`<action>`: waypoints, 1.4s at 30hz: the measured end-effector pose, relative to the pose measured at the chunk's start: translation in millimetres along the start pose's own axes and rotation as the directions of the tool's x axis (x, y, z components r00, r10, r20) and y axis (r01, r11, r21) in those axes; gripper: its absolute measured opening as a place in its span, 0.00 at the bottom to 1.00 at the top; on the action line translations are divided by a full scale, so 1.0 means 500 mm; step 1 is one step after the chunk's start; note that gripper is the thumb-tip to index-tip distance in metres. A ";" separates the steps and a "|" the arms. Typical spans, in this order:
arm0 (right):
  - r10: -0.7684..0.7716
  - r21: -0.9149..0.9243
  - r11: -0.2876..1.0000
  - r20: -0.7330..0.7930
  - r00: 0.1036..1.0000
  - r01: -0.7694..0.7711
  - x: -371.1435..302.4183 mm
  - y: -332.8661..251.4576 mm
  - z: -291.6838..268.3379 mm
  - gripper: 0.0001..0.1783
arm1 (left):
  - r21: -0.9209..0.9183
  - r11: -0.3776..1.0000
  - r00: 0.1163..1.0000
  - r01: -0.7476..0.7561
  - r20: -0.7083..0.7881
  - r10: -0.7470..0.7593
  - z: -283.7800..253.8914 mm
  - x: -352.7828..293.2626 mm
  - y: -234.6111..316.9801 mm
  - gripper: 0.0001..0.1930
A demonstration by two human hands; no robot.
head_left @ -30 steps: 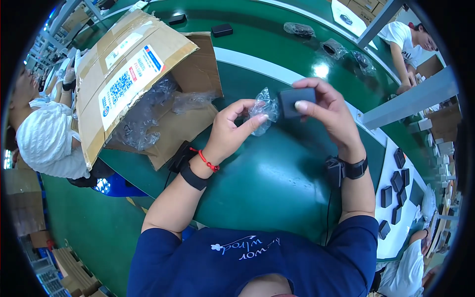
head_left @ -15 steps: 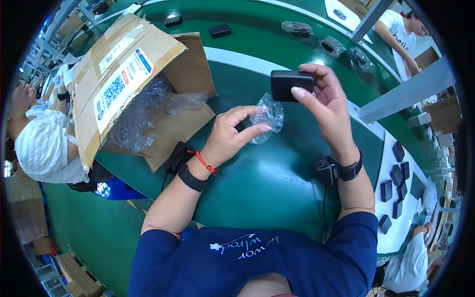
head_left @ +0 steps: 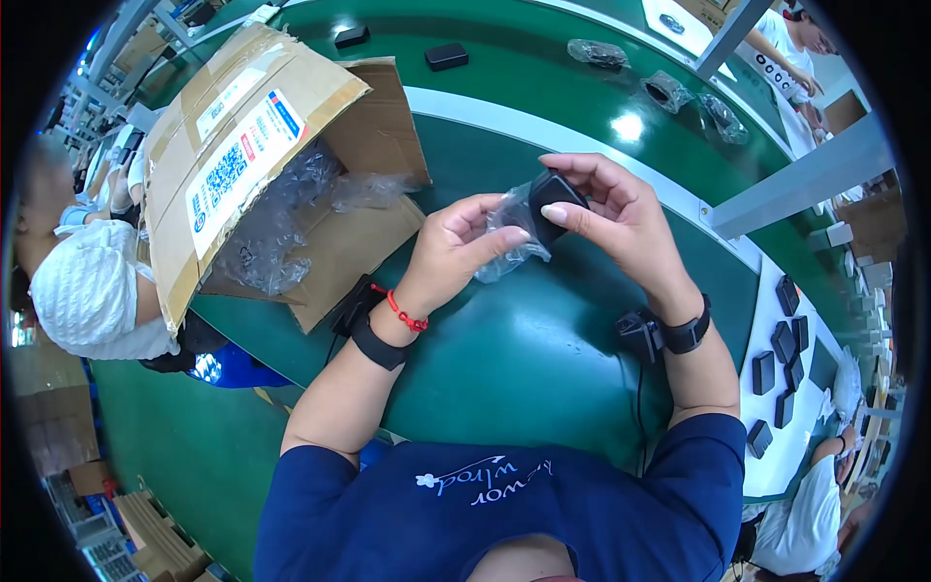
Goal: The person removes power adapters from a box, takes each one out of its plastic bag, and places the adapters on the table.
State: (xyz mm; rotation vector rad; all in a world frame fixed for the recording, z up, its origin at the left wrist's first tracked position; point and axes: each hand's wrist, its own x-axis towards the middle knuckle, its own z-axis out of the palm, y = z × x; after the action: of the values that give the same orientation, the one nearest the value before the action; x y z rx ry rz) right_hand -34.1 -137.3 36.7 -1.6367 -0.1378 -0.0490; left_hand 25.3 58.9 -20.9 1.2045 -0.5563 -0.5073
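Observation:
My left hand (head_left: 461, 242) pinches a clear plastic bag (head_left: 504, 257) between thumb and fingers, above the green work table (head_left: 504, 369). From the right, my right hand (head_left: 616, 218) grips a small black box with rounded corners (head_left: 556, 206). The box is tilted, and its left end is at the mouth of the bag, overlapped by the film. How far it reaches inside is hard to see. Beside my left forearm an open cardboard carton (head_left: 325, 82) lies tipped, with crumpled clear bags (head_left: 267, 238) in it.
Several black boxes (head_left: 763, 371) lie on a white strip at the right. Beyond the table, a green conveyor (head_left: 524, 48) carries two bare black boxes (head_left: 446, 56) and bagged ones (head_left: 666, 92). A grey metal post (head_left: 805, 179) rises at the right. Co-workers (head_left: 87, 281) sit on either side.
My right hand has brought the black box down and left to the bag, turning it on end. The bag has tilted in my left hand. Things on the conveyor have shifted slightly right.

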 end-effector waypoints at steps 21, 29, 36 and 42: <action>-0.061 0.005 0.998 0.019 0.998 0.061 0.013 0.049 0.003 0.23 | -0.298 0.943 0.988 0.149 0.016 -0.151 -0.005 0.012 0.015 0.16; 0.024 -0.040 0.999 -0.093 0.995 -0.028 0.025 0.035 0.012 0.20 | -0.009 0.971 0.964 0.241 0.115 -0.238 -0.016 0.002 0.005 0.16; -0.088 -0.551 0.833 -0.038 0.995 0.052 0.161 0.041 -0.116 0.14 | 0.856 0.513 0.975 -0.064 -0.056 0.215 -0.023 -0.011 0.109 0.18; -0.525 -0.909 0.402 -0.127 0.842 0.114 0.360 0.089 -0.180 0.12 | 0.959 -0.095 0.843 0.268 -0.185 0.506 -0.117 -0.043 0.104 0.11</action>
State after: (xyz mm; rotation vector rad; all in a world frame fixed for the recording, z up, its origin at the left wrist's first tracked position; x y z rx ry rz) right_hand 154.3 -219.0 20.0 -2.5973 -0.1265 -0.9271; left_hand 50.4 129.1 11.3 2.6819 -0.5224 0.7506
